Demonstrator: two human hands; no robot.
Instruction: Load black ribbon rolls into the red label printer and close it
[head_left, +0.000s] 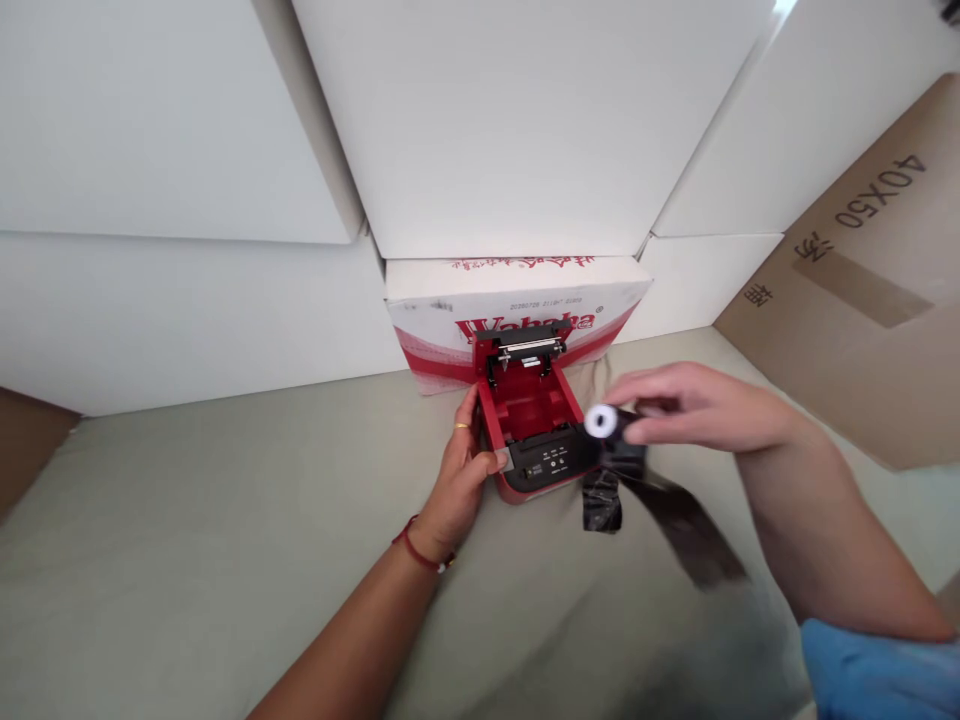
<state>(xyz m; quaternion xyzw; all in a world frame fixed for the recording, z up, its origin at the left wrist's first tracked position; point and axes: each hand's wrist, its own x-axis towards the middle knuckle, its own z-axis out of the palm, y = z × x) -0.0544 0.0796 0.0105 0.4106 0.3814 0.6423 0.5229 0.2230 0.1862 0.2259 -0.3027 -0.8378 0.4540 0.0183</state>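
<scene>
A small red and black printer [532, 410] stands with its lid raised at the back, and its red inner bay shows no roll inside. My left hand [463, 470] grips its left side, thumb on the front corner and fingers along the wall. Just off the printer's front right corner, my right hand [686, 405] pinches a roll of black strip [602, 421] with a pale, hollow end. A loose length of the strip [686, 530] trails down to the right, blurred. Below the roll lies a crinkled black piece [602, 503]; whether it joins the strip I cannot tell.
A white and red printed carton [431, 325] stands right behind the printer. Large white boxes [517, 130] are stacked along the back. At the right leans a brown cardboard box [892, 270] with black writing. The surface [225, 520] is pale and grey-green.
</scene>
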